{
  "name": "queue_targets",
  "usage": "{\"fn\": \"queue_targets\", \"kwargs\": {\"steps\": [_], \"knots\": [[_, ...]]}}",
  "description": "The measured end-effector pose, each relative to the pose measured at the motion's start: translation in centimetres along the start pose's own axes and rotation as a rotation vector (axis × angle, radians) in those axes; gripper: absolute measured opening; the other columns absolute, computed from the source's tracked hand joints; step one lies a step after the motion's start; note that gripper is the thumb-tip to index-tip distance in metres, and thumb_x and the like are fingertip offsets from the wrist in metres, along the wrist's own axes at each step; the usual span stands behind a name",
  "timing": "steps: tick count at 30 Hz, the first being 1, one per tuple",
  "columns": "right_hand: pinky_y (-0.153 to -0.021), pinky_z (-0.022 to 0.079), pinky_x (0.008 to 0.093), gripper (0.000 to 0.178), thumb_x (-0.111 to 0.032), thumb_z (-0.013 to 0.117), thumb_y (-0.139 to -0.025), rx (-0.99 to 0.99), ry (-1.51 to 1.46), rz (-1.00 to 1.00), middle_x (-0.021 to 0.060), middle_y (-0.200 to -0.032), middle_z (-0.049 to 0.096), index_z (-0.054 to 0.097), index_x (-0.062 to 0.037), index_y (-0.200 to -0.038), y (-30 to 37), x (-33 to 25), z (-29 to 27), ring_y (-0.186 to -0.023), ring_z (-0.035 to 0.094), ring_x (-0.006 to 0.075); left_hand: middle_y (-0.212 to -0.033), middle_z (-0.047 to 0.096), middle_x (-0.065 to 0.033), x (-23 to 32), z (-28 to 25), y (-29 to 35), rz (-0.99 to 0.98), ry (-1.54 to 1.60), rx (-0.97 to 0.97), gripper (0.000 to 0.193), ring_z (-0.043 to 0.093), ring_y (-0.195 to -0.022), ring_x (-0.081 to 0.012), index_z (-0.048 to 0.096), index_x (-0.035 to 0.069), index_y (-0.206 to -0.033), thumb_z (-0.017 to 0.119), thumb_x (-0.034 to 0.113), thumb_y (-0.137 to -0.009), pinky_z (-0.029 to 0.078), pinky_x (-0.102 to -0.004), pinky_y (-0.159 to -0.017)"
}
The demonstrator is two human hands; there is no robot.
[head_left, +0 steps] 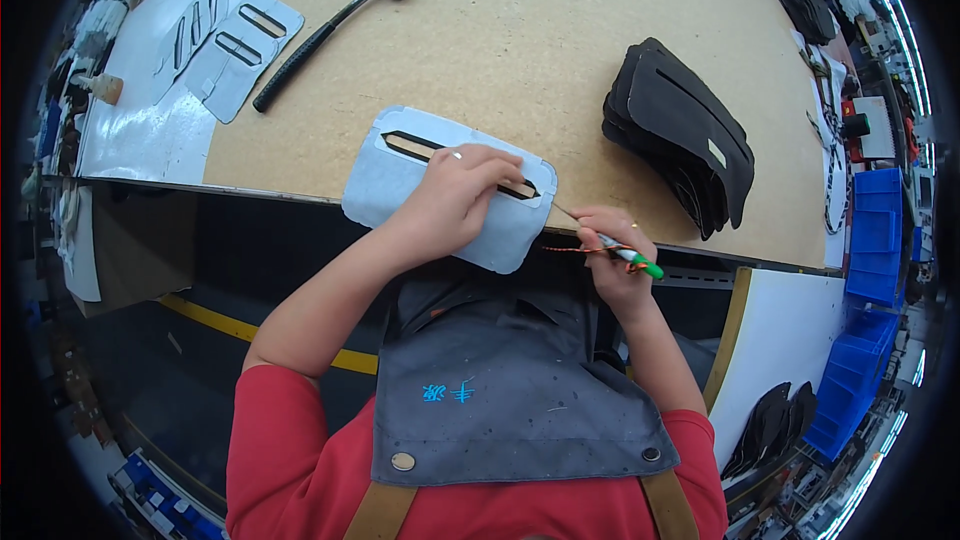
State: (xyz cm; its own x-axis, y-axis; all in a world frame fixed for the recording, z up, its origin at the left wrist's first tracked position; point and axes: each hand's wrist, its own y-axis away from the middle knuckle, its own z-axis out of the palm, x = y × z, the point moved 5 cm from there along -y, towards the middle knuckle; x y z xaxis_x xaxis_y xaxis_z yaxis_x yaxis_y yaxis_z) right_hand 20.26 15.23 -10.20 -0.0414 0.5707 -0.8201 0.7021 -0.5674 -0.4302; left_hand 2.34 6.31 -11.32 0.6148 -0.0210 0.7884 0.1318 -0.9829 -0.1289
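A pale blue panel [400,183] with rounded corners and a long black-edged slot lies at the table's near edge, partly overhanging it. My left hand [455,195] presses over its middle, fingers bent across the slot and a ring on one finger; the thumb is mostly hidden. By the panel's right edge, my right hand [617,245] is closed around a slim pen-like tool [640,260] with a white and green handle. Its thin tip points at the panel's edge. A twisted orange-and-white cord [565,249] hangs by the tool.
A black-handled hammer [310,55] lies at the far left, beside slotted pale panels [232,78]. Stacked black leather-like pieces [680,120] stand to the right on the tan table [500,30]. Blue bins [873,230] and a white board [785,340] are farther right.
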Motion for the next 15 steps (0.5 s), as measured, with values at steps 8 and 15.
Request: {"fn": "queue_targets", "kwargs": {"steps": [8, 15], "knots": [[-0.059, 0.048, 0.0228, 0.011, -0.008, 0.054, -0.090, 0.143, -0.496, 0.390, 0.0123, -0.089, 0.062, 0.055, 0.0008, -0.096, 0.7, 0.4, -1.9, -0.057, 0.053, 0.0081, -0.093, 0.054, -0.0083, -1.6, -4.0, -2.2, -0.159, -0.510, 0.005, 0.029, 0.049, -0.091, -0.0240, 0.053, 0.006, -0.098, 0.065, 0.020, -0.076, 0.033, -0.0406, -0.084], [-0.069, 0.049, 0.0262, 0.017, -0.010, 0.049, -0.093, 0.109, -0.643, 0.355, 0.0154, -0.094, 0.062, 0.053, 0.0029, -0.103, 0.5, 0.3, -1.0, -0.065, 0.057, 0.0103, -0.072, 0.054, -0.0045, -6.3, -7.1, 1.2, -0.301, 0.536, 0.771, 0.021, 0.051, -0.060, -0.0116, 0.053, 0.000, -0.096, 0.054, 0.021, -0.091, 0.041, -0.0245, -0.055]]}}
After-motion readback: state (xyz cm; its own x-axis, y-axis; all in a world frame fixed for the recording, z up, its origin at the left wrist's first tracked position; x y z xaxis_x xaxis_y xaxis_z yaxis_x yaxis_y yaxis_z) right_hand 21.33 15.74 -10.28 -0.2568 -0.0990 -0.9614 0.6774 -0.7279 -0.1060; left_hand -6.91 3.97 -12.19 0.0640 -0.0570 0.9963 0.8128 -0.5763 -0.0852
